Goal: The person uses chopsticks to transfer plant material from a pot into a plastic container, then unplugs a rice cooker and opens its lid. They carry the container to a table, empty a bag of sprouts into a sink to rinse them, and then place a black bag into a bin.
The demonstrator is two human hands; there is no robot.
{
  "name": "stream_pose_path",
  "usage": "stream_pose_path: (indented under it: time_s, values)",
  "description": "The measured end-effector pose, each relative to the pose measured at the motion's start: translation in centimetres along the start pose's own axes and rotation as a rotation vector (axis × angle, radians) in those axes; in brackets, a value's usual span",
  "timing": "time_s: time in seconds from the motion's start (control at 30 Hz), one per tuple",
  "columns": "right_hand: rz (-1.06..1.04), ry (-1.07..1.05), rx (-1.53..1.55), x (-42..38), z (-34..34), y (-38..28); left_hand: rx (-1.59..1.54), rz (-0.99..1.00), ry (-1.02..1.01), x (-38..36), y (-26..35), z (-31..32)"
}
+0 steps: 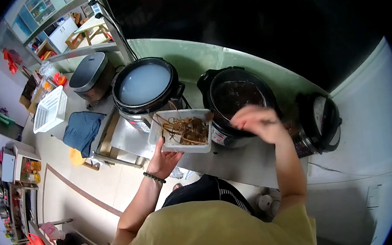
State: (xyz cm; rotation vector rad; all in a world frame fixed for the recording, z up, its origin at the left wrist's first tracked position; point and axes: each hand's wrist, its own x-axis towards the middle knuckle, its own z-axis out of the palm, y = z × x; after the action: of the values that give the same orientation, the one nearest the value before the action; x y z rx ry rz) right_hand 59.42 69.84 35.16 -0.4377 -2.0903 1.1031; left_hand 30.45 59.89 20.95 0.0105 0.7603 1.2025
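My left hand (161, 162), a beaded bracelet at its wrist, grips the near left edge of a white plastic container (186, 148). Tangled brown stringy pieces, like dried roots (190, 131), lie inside it. To the right, my right hand (256, 120) hangs over the near right rim of an open black electric cooker (228, 136). Its fingers are bent and held together, slightly blurred; anything between them is hidden. Dark brown liquid (236, 95) fills that cooker's inner pot. Behind the container stands another open cooker (134, 120), full of cloudy whitish liquid (145, 83).
At the right stands a third cooker (321, 124) with its lid raised. Left along the steel counter (252, 164) are a grey lidded pot (88, 74), a dark cloth (82, 131) and a white basket (49, 110). A low tiled wall (184, 52) runs behind the cookers.
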Motion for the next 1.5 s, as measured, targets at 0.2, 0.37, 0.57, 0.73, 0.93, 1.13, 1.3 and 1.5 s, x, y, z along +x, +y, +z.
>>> stream_pose_path:
  time_s: [0.2,0.37,0.57,0.73,0.93,1.13,1.3,1.5]
  values:
    - [0.067,-0.181,-0.138,0.6,1.6,-4.8,0.020,-0.016,-0.010,-0.2,-0.1,0.8]
    - [0.152,-0.114,-0.162,1.0,1.9,-6.8,0.024,-0.061,0.009,0.1,-0.5,0.8]
    - [0.087,-0.256,-0.323,0.9,2.3,-7.9,0.070,-0.071,-0.009,0.5,-0.7,0.8]
    - [0.124,-0.152,-0.315,0.6,1.4,-9.6,0.091,-0.042,-0.036,0.3,-0.5,1.0]
    - [0.606,0.321,-0.213,-0.9,-4.9,-4.1,0.006,-0.066,-0.026,0.3,-0.6,0.5]
    - [0.848,0.344,-0.287,-2.5,-6.2,11.6,-0.005,-0.047,0.001,-0.2,-0.6,-0.1]
    - [0.540,0.887,-0.283,-1.4,-7.0,17.8,-0.005,-0.027,0.076,-1.0,-0.6,-0.2]
    - [0.353,1.286,0.172,-0.9,-7.6,17.7,-0.023,-0.005,0.142,-1.1,-0.5,-0.7]
